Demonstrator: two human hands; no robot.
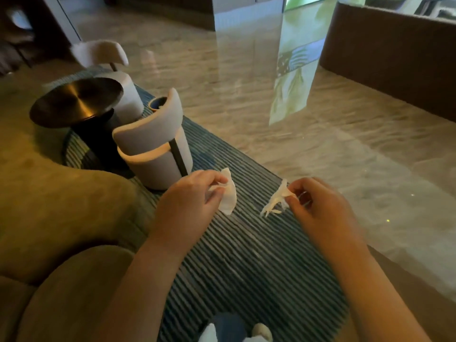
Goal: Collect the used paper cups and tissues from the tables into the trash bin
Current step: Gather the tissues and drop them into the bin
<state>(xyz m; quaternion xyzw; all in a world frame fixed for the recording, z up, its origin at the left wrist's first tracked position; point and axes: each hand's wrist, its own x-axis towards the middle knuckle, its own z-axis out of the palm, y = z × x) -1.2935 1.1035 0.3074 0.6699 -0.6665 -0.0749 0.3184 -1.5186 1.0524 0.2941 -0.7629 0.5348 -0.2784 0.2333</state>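
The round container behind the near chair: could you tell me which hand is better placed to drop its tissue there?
Probably the left hand: it pinches its tissue on the side nearer the container; the right hand is farther across.

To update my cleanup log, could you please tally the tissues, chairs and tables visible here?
Tissues: 2, left tissue in the left hand, right tissue in the right hand
Chairs: 2, near chair, far chair
Tables: 1, round table
Total: 5
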